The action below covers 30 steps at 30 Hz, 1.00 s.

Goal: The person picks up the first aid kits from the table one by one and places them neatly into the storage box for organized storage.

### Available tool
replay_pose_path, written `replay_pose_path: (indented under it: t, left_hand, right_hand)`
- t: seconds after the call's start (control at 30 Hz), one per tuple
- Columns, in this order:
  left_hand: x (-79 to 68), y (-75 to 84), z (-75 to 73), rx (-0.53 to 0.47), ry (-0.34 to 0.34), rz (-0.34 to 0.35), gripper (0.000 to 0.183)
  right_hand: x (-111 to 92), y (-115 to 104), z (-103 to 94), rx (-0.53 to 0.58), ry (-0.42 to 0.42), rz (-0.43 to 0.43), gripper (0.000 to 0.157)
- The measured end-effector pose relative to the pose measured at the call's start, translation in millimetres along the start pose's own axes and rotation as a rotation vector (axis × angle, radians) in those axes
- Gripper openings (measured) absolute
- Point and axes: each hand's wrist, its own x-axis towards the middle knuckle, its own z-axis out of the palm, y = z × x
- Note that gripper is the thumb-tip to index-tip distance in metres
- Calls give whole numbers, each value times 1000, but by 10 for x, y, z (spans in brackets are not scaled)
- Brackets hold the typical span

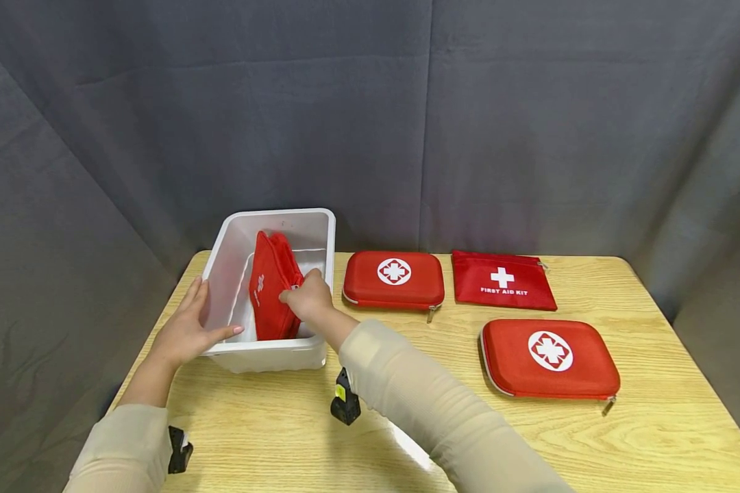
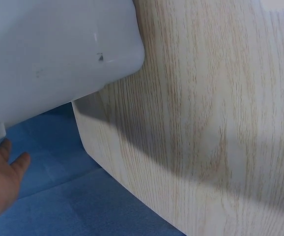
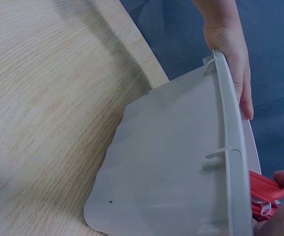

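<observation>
A white plastic bin (image 1: 265, 348) stands at the left of the table. Inside it, tilted on edge, is a red first aid pouch (image 1: 265, 301) with a white cross and small lettering; a second red layer (image 1: 281, 245) shows behind it. My right hand (image 1: 311, 299) reaches over the bin's right side and pinches the pouch near its zipper (image 3: 266, 209). At the bin's front left corner my left hand (image 1: 185, 329) rests on the rim, fingers spread and fairly straight along the left side, thumb extended over the front edge.
Right of the bin lie a red hard-shell first aid case (image 1: 370, 287), a flat red first aid pouch (image 1: 471, 287) and, nearer, another red hard-shell case (image 1: 518, 359). The wooden table (image 1: 271, 431) ends close beyond the bin's left side. A grey curtain (image 1: 370, 137) hangs behind.
</observation>
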Motion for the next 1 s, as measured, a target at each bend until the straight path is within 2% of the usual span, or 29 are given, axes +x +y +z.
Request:
replay_pose_path:
  t: [0.13,0.33,0.5,0.6,0.77,1.0]
  left_hand:
    - [-5,-1,6,3,-2,3,104]
    - [-17,-4,18,0,-5,-3,104]
    - [-18,3,19,2,-6,-9,104]
    - [-17,7,23,1,-9,-14,104]
    - [-6,6,24,3,-7,-10,104]
    - [0,-6,13,-8,-6,-7,103]
  right_hand:
    - [-6,4,7,-58,-10,-11,31]
    - [-12,-3,9,-143,-69,-14,40]
    - [-12,1,26,-260,-125,-30,38]
    - [-11,12,38,-304,-127,-35,34]
    - [-9,26,60,-262,-104,-19,29]
    - [-23,22,61,-201,-65,-36,34]
